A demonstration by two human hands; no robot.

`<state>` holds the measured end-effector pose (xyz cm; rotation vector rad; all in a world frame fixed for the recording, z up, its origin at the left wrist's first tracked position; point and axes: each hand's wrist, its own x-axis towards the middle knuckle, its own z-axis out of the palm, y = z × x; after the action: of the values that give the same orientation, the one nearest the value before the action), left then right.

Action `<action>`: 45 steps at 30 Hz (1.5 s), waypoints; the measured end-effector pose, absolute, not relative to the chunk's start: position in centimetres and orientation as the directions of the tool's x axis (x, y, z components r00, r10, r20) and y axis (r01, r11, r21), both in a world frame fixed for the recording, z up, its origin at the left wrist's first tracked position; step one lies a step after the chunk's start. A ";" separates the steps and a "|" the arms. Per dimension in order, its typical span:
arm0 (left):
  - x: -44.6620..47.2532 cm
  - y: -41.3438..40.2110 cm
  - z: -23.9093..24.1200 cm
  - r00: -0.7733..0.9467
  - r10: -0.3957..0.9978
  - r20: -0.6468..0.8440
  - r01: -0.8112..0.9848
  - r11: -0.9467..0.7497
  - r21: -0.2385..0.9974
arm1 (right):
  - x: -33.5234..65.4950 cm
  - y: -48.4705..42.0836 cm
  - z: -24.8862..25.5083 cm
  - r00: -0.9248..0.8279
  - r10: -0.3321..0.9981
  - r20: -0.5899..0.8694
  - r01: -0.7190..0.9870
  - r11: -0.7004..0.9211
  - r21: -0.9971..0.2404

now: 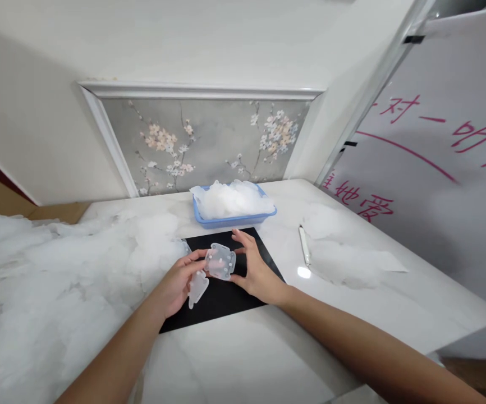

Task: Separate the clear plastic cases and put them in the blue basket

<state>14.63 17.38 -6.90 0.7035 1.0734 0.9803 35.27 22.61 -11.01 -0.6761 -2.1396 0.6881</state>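
Observation:
Both my hands meet over a black mat [226, 297] on the white table. Between them is a small translucent plastic piece [220, 262] with white dots. My right hand [255, 268] pinches its right edge with thumb and fingers. My left hand [178, 283] holds its left edge by the fingertips. A second translucent plastic piece [197, 287] hangs from under my left hand's fingers. Both pieces are lifted just above the mat.
A blue tray [234, 219] heaped with translucent pieces stands behind the mat. A large pile of the same pieces [58, 280] covers the table's left side; a smaller pile [344, 258] and a white pen [305, 246] lie to the right. A whiteboard [436, 168] with red writing stands at the right.

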 end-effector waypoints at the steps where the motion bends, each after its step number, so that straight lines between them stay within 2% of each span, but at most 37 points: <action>1: 14.6 17.4 -6.9 0.156 0.906 -0.393 -0.296 0.422 0.857 | 35.3 22.6 -10.8 -0.566 0.652 0.504 0.237 0.715 -0.658; 5: 14.8 17.2 -6.8 0.161 0.904 -0.395 -0.244 0.425 0.872 | 35.6 22.2 -9.6 -0.622 0.614 0.486 0.199 0.724 -0.660; 7: 15.0 17.1 -6.7 0.164 0.906 -0.390 -0.196 0.418 0.887 | 35.6 22.2 -9.0 -0.606 0.672 0.427 0.144 0.620 -0.772; 8: 15.0 17.1 -6.6 0.152 0.907 -0.392 -0.173 0.415 0.893 | 35.7 22.2 -8.8 -0.576 0.735 0.357 0.103 0.498 -0.861; 10: 15.1 17.2 -6.3 0.107 0.907 -0.407 -0.145 0.420 0.896 | 35.8 22.4 -8.6 -0.521 0.844 0.128 -0.019 0.138 -0.990; 12: 15.0 17.3 -5.9 0.064 0.904 -0.423 -0.154 0.428 0.891 | 36.1 22.9 -8.8 -0.534 0.840 -0.098 -0.152 -0.209 -0.966; 15: 14.6 17.5 -5.4 0.044 0.916 -0.400 -0.224 0.399 0.889 | 36.7 23.7 -9.0 -0.606 0.757 -0.244 -0.274 -0.488 -0.829; 18: 14.2 17.7 -5.4 0.032 0.926 -0.376 -0.239 0.373 0.897 | 37.2 24.3 -8.9 -0.644 0.717 -0.268 -0.325 -0.573 -0.752; 24: 14.1 18.2 -6.1 -0.050 0.915 -0.400 -0.207 0.382 0.901 | 37.3 24.6 -8.7 -0.660 0.700 -0.274 -0.331 -0.598 -0.730; 27: 14.4 18.3 -6.3 -0.031 0.910 -0.414 -0.222 0.397 0.890 | 37.3 24.6 -8.6 -0.654 0.698 -0.291 -0.333 -0.611 -0.718; 31: 14.6 18.1 -6.3 0.029 0.921 -0.389 -0.247 0.384 0.890 | 37.3 24.6 -8.7 -0.641 0.705 -0.302 -0.327 -0.608 -0.723; 33: 14.6 18.0 -6.4 0.052 0.918 -0.394 -0.273 0.393 0.878 | 37.3 24.5 -8.8 -0.626 0.729 -0.275 -0.301 -0.552 -0.777; 35: 14.7 18.0 -6.5 0.069 0.912 -0.405 -0.299 0.406 0.864 | 37.4 24.3 -8.7 -0.580 0.789 -0.204 -0.232 -0.400 -0.887; 38: 14.8 18.0 -6.5 0.090 0.905 -0.416 -0.318 0.422 0.849 | 37.6 23.9 -8.3 -0.526 0.850 -0.020 -0.003 -0.025 -1.000; 41: 14.9 17.9 -6.4 0.107 0.900 -0.423 -0.318 0.434 0.843 | 37.9 23.5 -7.8 -0.566 0.811 0.148 0.210 0.316 -0.925; 45: 15.1 17.6 -6.1 0.125 0.901 -0.415 -0.325 0.432 0.841 | 37.8 23.2 -8.2 -0.702 0.663 0.261 0.298 0.606 -0.738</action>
<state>15.06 17.65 -6.07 0.6571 1.0953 0.9936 37.80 23.24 -8.17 -0.7583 -2.3125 0.9294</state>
